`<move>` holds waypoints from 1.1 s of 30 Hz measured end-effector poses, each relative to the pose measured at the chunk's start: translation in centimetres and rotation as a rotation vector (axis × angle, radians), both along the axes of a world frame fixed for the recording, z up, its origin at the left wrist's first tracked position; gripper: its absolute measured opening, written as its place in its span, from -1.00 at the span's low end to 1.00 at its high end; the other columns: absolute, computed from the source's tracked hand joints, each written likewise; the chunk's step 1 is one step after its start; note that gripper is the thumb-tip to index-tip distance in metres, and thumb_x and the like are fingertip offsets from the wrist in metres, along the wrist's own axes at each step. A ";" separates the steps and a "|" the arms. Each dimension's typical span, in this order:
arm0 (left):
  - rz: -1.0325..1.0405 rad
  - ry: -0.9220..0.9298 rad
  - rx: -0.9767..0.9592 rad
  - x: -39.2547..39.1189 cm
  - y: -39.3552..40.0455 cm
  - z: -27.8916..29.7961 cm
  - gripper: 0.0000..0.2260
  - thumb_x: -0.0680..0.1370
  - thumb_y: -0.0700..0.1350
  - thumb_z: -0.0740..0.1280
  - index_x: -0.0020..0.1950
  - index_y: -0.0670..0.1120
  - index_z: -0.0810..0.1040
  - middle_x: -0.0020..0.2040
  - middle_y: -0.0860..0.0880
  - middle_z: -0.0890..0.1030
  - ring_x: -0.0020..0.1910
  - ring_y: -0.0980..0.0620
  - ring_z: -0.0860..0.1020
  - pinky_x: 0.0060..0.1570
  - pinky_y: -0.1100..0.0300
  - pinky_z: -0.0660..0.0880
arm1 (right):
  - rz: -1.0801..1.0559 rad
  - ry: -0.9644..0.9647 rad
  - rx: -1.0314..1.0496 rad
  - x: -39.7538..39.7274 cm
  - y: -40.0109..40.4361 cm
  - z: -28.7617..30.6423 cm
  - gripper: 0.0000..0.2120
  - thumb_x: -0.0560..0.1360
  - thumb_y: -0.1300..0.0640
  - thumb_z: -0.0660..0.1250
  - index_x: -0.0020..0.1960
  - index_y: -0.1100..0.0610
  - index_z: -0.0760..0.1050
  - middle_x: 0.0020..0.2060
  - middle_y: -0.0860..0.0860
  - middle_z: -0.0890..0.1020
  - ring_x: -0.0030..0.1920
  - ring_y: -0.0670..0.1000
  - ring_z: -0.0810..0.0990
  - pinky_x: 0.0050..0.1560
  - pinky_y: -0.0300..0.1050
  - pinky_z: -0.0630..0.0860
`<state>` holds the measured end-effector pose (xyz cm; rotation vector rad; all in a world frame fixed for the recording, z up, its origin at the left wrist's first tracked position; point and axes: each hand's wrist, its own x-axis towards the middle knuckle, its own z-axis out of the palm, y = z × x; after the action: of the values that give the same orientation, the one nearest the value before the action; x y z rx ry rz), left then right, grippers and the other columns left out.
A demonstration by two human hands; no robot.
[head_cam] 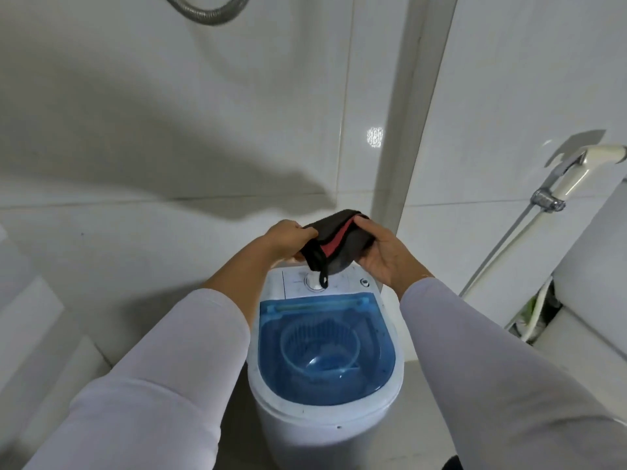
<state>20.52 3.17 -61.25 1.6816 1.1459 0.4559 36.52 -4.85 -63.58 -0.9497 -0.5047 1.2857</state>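
Both hands were holding one dark cloth (339,244) between them. The left hand (288,237) gripped the left end of the cloth with curled fingers. The right hand (383,256) held the right end, with the thumb on top of the fabric and the other fingers under it. The cloth was dark grey or black with a red stripe (334,240) running across it, and it was bunched up, not spread flat. A short black strap (323,279) hung down from the cloth, below the left hand's side of it.

Directly under the hands stood a small white washing machine (325,415). Its round dial (314,283) was just beneath the hanging strap; I could not tell if the strap touched it. A small button (364,282) sat on the same panel, under the right hand. Nearer to the person than the hands, the blue see-through lid (376,337) was down, and a ribbed tub showed through it. The cloth was in the air above the panel, not on the lid.

Beyond the hands was a white tiled wall (203,130). Well to the right of the right hand, a bidet sprayer (576,171) hung on the wall with its hose (502,245) going down. High above the left hand, a metal shower hose (207,15) curved.
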 end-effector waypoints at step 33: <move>-0.233 0.753 0.412 1.4 -3.2 -7.3 -0.51 0.54 -0.06 0.34 0.43 -0.16 0.32 0.28 -0.13 0.49 0.21 -0.11 0.50 0.09 0.12 0.42 | -0.267 -1.031 -0.310 4.0 -1.2 -3.3 -0.62 0.41 0.30 0.33 0.22 0.13 0.46 0.00 0.09 0.55 -0.01 0.11 0.50 0.05 -0.10 0.46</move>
<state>21.93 -0.03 -68.54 2.4264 1.4131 -0.1294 40.51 -6.00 -66.86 -1.8722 -0.9322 0.5555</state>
